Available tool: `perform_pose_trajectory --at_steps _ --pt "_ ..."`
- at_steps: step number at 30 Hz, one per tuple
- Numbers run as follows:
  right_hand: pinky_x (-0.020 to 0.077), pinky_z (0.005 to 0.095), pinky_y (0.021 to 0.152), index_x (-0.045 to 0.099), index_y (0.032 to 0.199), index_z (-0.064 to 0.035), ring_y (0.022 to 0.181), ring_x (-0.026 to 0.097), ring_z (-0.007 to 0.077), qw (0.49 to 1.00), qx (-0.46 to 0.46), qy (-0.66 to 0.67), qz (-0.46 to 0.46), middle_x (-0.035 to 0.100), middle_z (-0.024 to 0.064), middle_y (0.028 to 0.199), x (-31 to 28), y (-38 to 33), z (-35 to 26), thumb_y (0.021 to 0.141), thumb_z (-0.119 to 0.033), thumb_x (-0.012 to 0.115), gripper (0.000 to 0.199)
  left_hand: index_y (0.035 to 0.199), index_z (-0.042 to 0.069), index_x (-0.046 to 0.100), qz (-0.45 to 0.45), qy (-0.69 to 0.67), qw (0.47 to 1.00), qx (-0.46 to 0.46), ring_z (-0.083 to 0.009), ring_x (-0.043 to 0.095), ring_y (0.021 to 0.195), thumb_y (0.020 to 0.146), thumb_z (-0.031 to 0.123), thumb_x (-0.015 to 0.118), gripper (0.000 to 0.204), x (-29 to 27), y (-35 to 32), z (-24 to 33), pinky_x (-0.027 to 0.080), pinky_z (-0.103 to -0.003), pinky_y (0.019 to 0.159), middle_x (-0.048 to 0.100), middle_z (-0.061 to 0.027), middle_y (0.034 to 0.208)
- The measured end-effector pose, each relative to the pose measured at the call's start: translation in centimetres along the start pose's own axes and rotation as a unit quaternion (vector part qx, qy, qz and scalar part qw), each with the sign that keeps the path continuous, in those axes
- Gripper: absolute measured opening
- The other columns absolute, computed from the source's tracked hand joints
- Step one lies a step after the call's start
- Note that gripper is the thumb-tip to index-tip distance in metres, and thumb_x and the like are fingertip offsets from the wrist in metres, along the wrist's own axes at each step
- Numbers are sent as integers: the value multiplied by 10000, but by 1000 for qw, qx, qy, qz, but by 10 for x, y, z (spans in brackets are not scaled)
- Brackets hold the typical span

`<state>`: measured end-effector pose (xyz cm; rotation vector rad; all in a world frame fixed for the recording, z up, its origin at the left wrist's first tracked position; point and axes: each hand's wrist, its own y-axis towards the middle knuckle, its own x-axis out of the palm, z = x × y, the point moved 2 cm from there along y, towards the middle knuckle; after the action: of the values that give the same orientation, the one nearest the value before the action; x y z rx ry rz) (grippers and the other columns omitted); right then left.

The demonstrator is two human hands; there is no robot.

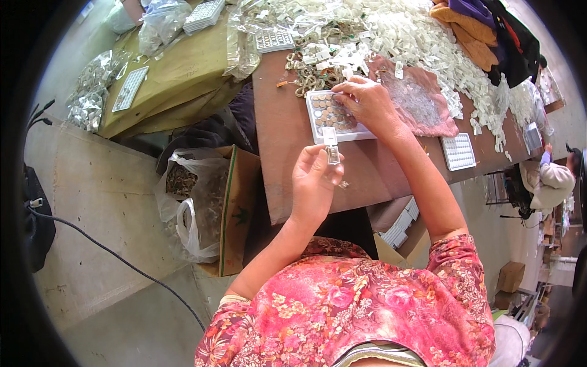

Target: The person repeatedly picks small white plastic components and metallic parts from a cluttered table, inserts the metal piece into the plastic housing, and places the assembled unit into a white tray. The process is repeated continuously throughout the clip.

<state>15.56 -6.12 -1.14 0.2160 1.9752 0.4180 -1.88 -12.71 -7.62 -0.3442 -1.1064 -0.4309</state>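
Note:
My left hand (313,178) pinches a small clear plastic box (331,147) between thumb and fingers. Its lid stands up, showing a white panel. Just beyond it lies a white tray (356,136), its pockets holding several round, coin-like tan and silver discs (330,114). Over the tray's far side reaches my right hand (372,105), fingers bent together at the discs. Whether a disc sits in that grasp is hidden. Behind the tray, small loops of beige cord (306,78) lie in a heap.
Heaped white plastic pieces (422,37) cover the brown table's (275,147) far side. A pink cloth (443,125) carries clear bits; a second white tray (458,151) sits right. A cardboard box with a bag (235,208) stands left. Another person (550,180) sits at far right.

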Motion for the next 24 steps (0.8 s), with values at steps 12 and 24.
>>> perform_pose_trajectory --at_steps 12,24 --pt "516 344 641 672 840 -44 690 656 238 992 8 120 23 660 103 818 -23 -14 -22 767 -110 709 104 1095 62 529 3 -4 1000 7 -155 610 793 969 144 564 154 2 1 0 494 -257 679 636 -105 951" --pt "511 377 566 597 902 -39 663 624 316 992 -80 99 -10 603 103 803 -34 -71 -63 820 -32 638 92 1051 49 557 7 74 997 12 -150 610 745 959 116 577 116 6 0 -2 491 -271 655 637 -66 983"
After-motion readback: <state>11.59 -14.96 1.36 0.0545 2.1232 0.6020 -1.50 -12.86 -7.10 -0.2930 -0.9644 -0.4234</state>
